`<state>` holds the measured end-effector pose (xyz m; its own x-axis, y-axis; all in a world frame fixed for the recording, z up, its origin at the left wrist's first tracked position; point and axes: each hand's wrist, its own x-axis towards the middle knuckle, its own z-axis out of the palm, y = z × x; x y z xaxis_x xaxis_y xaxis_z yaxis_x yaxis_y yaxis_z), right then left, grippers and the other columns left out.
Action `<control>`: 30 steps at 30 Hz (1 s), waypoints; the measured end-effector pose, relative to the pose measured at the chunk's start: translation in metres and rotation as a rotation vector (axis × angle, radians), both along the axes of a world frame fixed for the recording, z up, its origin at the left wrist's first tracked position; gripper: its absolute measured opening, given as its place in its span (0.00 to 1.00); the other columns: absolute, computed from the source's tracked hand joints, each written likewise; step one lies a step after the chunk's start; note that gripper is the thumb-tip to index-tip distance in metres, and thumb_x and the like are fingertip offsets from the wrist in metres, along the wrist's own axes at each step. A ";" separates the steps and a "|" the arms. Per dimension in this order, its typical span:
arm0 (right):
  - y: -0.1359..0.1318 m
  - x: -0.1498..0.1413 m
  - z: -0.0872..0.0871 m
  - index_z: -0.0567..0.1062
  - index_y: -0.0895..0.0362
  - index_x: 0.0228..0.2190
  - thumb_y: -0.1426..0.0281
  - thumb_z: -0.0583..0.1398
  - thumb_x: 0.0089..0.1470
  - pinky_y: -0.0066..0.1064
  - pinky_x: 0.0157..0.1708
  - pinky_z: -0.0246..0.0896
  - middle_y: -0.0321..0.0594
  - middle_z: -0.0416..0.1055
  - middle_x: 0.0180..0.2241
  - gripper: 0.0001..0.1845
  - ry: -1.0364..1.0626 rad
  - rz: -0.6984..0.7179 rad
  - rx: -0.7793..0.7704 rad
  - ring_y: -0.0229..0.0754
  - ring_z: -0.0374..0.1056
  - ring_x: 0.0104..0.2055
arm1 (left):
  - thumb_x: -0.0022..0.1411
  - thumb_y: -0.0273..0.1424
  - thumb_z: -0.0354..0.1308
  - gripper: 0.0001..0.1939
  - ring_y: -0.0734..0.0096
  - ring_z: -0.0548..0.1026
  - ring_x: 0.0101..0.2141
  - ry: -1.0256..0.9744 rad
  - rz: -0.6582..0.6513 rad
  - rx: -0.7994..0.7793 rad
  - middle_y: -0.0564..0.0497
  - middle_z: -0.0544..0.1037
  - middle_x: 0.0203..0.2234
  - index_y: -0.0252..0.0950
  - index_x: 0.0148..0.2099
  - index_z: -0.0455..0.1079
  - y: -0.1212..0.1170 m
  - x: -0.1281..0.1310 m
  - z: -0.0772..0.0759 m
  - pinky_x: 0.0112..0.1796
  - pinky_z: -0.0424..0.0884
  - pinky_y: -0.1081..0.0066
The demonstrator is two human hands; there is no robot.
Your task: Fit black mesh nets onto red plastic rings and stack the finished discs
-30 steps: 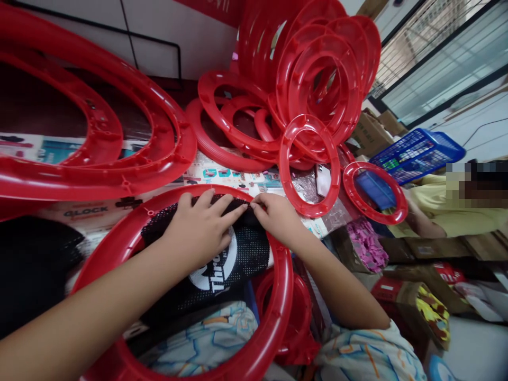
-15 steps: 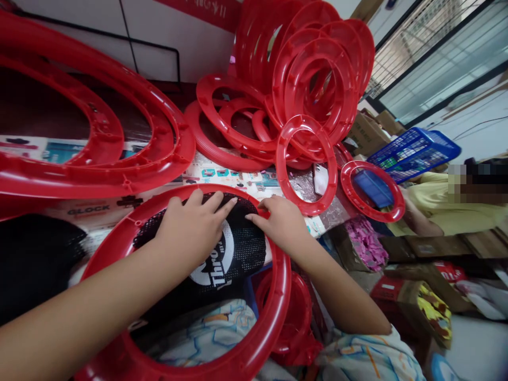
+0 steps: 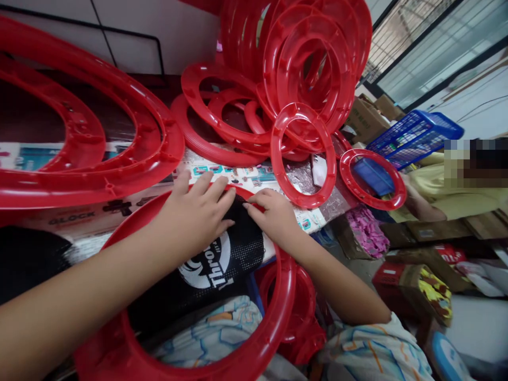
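Note:
A large red plastic ring (image 3: 283,301) lies tilted in front of me, its near side over my lap. Black mesh fabric (image 3: 248,248) with a white printed logo and lettering spans the far part of its opening. My left hand (image 3: 198,211) rests over the ring's far rim and the mesh, fingers spread, with the thumb on the fabric. Just to its right, my right hand (image 3: 273,217) has thumb and forefinger pinched at the mesh's upper edge beside the rim. The left hand and forearm hide part of the mesh and rim.
Large red rings (image 3: 170,143) stand at left, with more red rings (image 3: 317,79) piled behind. Black fabric (image 3: 32,259) lies at left. A co-worker in a yellow top (image 3: 456,206) holds a smaller red ring (image 3: 373,203). A blue basket (image 3: 416,137) and cardboard boxes (image 3: 400,286) stand right.
My left fingers have slid up and spread across the far rim. My right thumb and forefinger, apart half a second ago, have closed at the mesh edge. The view has shifted slightly.

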<state>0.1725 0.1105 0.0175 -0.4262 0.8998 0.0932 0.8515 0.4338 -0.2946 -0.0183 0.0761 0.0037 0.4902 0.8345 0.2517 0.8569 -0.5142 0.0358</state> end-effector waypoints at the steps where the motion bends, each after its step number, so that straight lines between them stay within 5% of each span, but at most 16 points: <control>1: 0.000 0.001 0.001 0.79 0.58 0.33 0.70 0.59 0.58 0.32 0.43 0.59 0.42 0.75 0.35 0.08 0.044 0.016 -0.002 0.41 0.68 0.39 | 0.64 0.36 0.52 0.28 0.36 0.62 0.59 -0.017 -0.060 0.001 0.33 0.65 0.60 0.31 0.63 0.62 0.004 -0.001 -0.005 0.55 0.58 0.40; 8: 0.001 -0.001 0.008 0.76 0.57 0.30 0.71 0.58 0.56 0.32 0.40 0.58 0.38 0.74 0.31 0.06 0.188 -0.113 -0.113 0.40 0.66 0.36 | 0.64 0.39 0.52 0.33 0.40 0.56 0.64 -0.074 -0.208 -0.049 0.36 0.61 0.64 0.38 0.68 0.52 0.010 -0.009 -0.028 0.58 0.56 0.43; 30: 0.009 0.000 0.013 0.75 0.58 0.29 0.71 0.58 0.57 0.29 0.30 0.55 0.38 0.73 0.27 0.08 0.026 -0.226 -0.236 0.38 0.66 0.29 | 0.65 0.41 0.49 0.30 0.37 0.59 0.62 -0.085 -0.203 -0.068 0.39 0.61 0.64 0.38 0.67 0.56 0.007 -0.008 -0.033 0.59 0.52 0.41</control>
